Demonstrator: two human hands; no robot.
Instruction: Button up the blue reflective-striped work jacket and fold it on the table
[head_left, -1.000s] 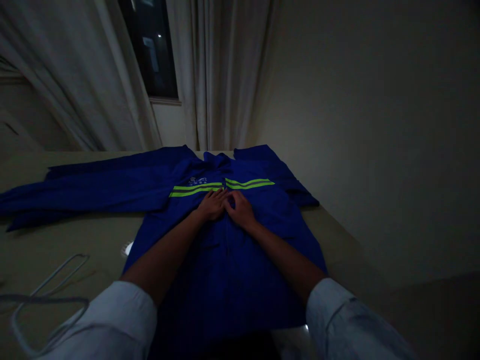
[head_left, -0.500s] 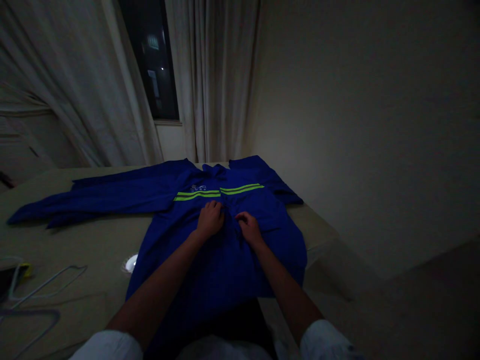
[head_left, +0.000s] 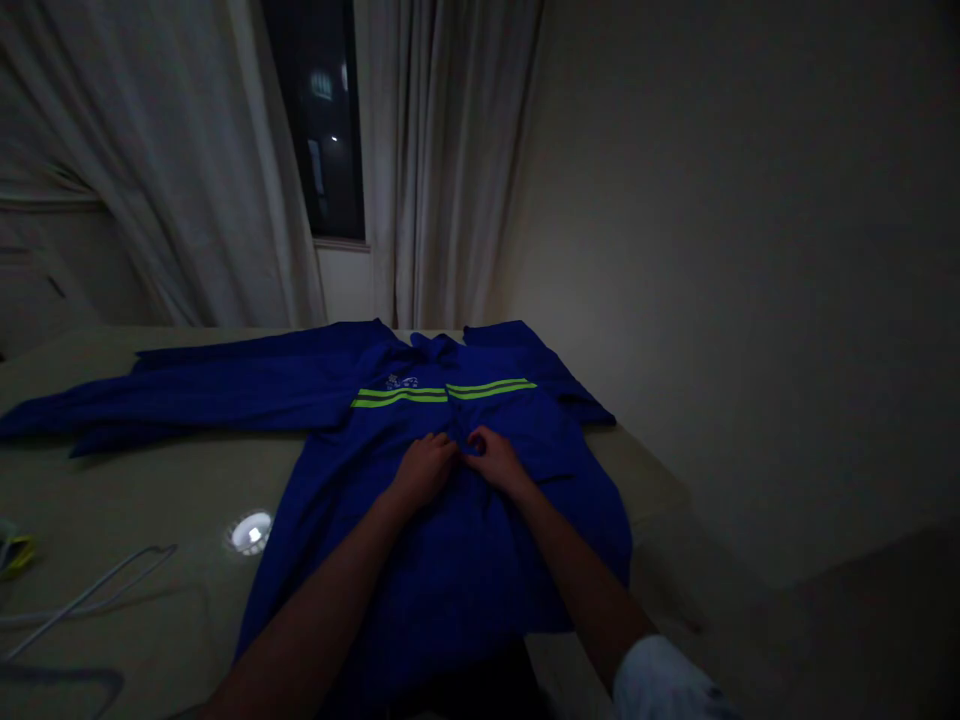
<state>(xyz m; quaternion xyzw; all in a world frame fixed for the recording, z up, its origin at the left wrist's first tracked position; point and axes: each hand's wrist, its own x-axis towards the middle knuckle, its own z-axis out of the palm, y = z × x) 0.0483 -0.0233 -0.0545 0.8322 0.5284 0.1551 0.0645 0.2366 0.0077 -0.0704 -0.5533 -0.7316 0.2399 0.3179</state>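
A blue long-sleeved work jacket (head_left: 420, 560) lies spread front side up, its collar away from me. Green and grey reflective stripes cross its chest, with a small white emblem above the left stripe. My left hand (head_left: 429, 465) is closed on the front opening below the stripes, its fingertips gripping the cloth edge. Close beside it, my right hand (head_left: 495, 460) pinches the same front edge, thumb and forefinger curled together. Whether a button or zip sits between the fingers is too dark to tell.
The jacket rests on a pale table (head_left: 187, 490). White wire hangers (head_left: 97, 595) and a yellow item (head_left: 16, 555) lie at the left. A bright reflection (head_left: 251, 532) shows beside the jacket. Curtains (head_left: 457, 160), a dark window (head_left: 322, 120) and a wall (head_left: 712, 250) stand behind.
Both hands have come closer together and lower along the jacket's front opening. The right hand has moved left to meet the left hand. The view has shifted slightly.
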